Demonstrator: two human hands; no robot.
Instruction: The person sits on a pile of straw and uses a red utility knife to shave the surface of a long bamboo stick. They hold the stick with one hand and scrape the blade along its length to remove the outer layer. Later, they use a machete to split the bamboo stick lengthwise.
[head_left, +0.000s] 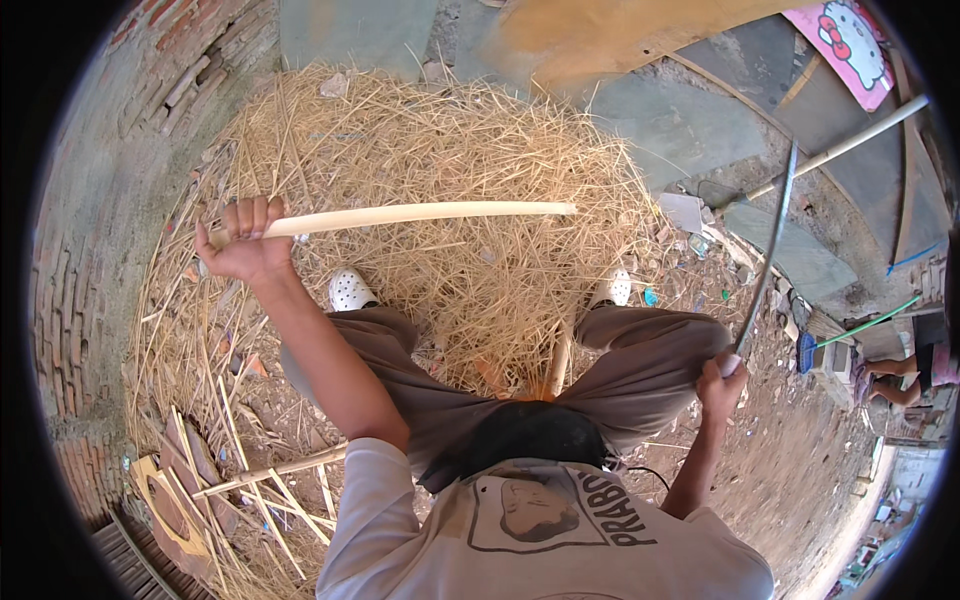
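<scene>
My left hand [248, 243] is closed round the near end of a long pale bamboo strip [430, 213], which stretches out level to the right over a heap of shavings [420, 130]. Out to the right, my right hand [721, 386] grips the pale handle of a long, slightly curved machete [773, 245]. Its grey blade points up and away from me, apart from the strip. Between my spread legs a bamboo piece [559, 366] stands out of the shavings, its lower end hidden by my clothes.
Brick wall [100, 260] rises on the left. Several split bamboo lengths [270, 474] lie at lower left. Flat stone slabs [675, 130] and a pole [850, 140] are at the far right. Another person's legs [900, 380] show at the right edge, near a green-handled broom [868, 322].
</scene>
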